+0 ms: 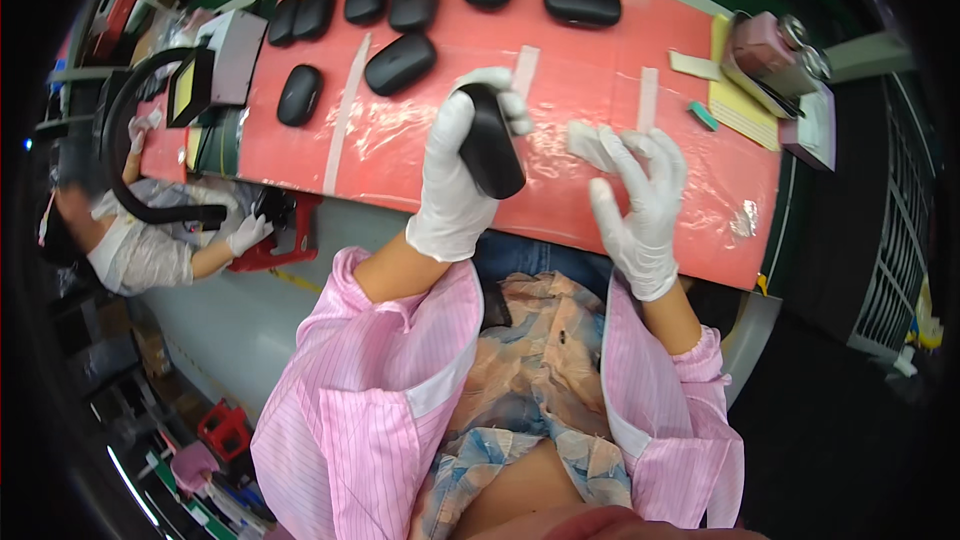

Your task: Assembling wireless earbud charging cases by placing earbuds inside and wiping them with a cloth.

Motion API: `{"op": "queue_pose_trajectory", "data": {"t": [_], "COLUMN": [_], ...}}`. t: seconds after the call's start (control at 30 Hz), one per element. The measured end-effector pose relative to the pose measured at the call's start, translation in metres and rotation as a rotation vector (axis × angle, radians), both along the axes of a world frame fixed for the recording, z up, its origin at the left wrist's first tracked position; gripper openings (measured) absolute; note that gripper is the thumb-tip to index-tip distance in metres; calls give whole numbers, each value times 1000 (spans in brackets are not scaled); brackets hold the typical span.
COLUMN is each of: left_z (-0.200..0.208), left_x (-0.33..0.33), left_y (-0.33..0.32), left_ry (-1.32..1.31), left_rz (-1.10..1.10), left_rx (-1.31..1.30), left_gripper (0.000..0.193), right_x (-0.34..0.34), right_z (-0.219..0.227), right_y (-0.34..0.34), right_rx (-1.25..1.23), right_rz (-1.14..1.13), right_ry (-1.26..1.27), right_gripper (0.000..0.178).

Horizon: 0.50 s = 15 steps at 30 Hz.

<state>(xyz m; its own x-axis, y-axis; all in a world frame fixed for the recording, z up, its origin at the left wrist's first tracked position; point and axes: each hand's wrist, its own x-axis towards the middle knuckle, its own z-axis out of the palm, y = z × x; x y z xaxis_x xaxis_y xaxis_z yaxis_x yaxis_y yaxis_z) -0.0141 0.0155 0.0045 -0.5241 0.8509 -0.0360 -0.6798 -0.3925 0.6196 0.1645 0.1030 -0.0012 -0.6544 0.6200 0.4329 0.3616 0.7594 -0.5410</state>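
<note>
Black rounded case [492, 145] is held over the near part of the red-covered table [590, 70], left of the right hand [645, 205]. At the far right, a pink container [757, 43] with a metal top is seen close to a pale purple box [820, 127]; what is inside either cannot be told. Eight similar black cases [413, 2] are spread across the far and left parts of the table, their contents hidden from view. The held case is gripped by the white-gloved left hand [455, 175], which is closed around its far portion: the thumb is placed along the left side, the fingers are wrapped about the far right side, and the near end is left uncovered. The right hand, also gloved, is loosely spread, with a white cloth [588, 147] met by its fingertips; whether the cloth is pinched cannot be told.
</note>
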Motion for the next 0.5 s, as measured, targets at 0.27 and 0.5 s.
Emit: {"op": "queue_pose_trajectory", "data": {"t": [0.27, 0.5], "left_z": [28, -4], "left_x": [-1, -84], "left_y": [49, 134], "left_ry": [1354, 2323], "left_rz": [-142, 31], "left_rx": [-167, -578], "left_gripper": [76, 78], "right_x": [23, 103], "right_z": [11, -5], "right_y": [17, 113], "right_rx": [-434, -642], "right_rz": [-38, -391], "right_ry": [371, 434], "right_gripper": [57, 44]}}
